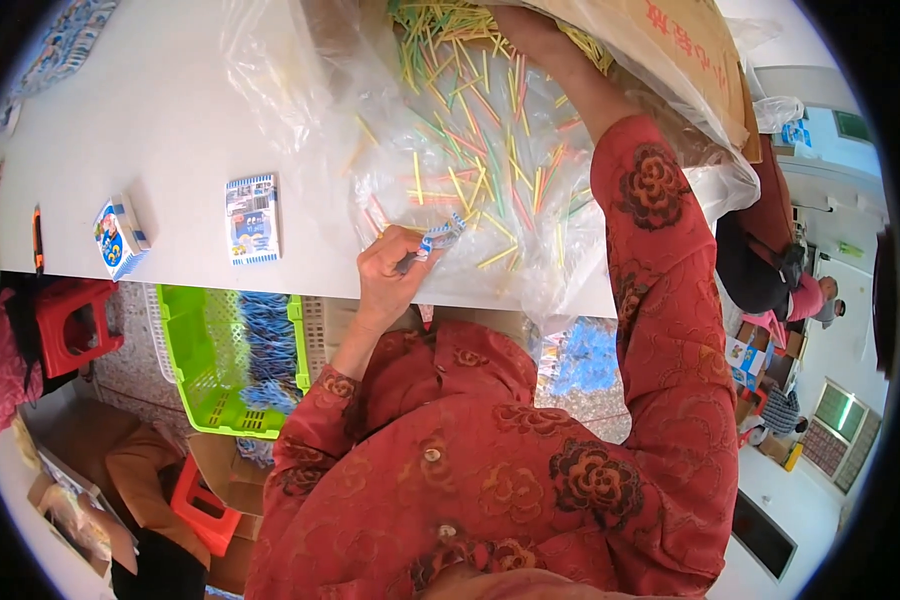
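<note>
Gripping blue-white packet (438,240), left hand (390,263) over white table (170,120); right hand (517,25), grip unclear, among straws (440,20); red stool (70,293) nearby.

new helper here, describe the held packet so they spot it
On the white table, find the scattered coloured sticks. At their near left, the left hand grips a blue-and-white packet; unlike the flat packet farther left, it's held.
</note>
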Available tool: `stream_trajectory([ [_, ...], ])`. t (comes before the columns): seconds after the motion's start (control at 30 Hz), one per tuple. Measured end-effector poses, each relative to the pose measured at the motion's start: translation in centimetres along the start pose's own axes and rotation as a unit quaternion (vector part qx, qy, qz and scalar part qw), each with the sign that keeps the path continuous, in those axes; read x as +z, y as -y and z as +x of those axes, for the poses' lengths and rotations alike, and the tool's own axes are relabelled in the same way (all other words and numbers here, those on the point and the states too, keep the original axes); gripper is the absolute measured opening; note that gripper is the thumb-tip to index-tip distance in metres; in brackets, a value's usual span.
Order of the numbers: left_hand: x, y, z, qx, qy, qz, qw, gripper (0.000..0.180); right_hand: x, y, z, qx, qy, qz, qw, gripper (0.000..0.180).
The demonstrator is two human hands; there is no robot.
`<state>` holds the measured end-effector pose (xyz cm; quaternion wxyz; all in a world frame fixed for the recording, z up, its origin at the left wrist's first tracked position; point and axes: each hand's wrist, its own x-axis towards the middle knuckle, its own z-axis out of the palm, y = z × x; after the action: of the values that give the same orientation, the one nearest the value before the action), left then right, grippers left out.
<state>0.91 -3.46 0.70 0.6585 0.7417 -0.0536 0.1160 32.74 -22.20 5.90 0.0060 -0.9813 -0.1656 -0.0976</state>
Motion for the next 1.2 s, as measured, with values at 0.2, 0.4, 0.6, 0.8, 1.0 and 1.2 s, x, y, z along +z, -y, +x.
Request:
stream_trajectory([
  [0.2, -0.6, 0.1, -0.3, -0.003, -0.014, 0.009, 1.000, 0.014, -0.5, 1.7, -0.9, -0.027, -0.038, 0.086, 0.995, 0.052],
  [0.4, -0.3, 0.1, -0.2, 0.002, -0.013, 0.011, 1.000, 0.014, -1.2, 0.9, -1.5, -0.036, -0.076, 0.164, 0.983, 0.054],
  [0.6, -0.4, 0.0, -0.5, -0.019, -0.015, 0.016, 1.000, 0.014, -1.4, -1.1, -2.3, -0.047, -0.109, 0.228, 0.966, 0.055],
  [0.8, -0.5, 0.9, -0.7, -0.032, -0.007, 0.007, 0.999, 0.013, -2.6, -2.9, -6.2, 0.094, 0.012, 0.377, 0.922, 0.038],
  [1.0, -0.9, 0.2, -0.7, -0.034, -0.003, 0.009, 0.999, 0.008, -7.9, 1.3, -15.4, 0.170, 0.096, 0.456, 0.869, 0.028],
  [1.2, -0.5, 0.6, -0.3, -0.029, 0.011, 0.017, 0.999, 0.011, -0.5, 3.4, -23.0, 0.107, 0.064, 0.459, 0.879, 0.021],
])
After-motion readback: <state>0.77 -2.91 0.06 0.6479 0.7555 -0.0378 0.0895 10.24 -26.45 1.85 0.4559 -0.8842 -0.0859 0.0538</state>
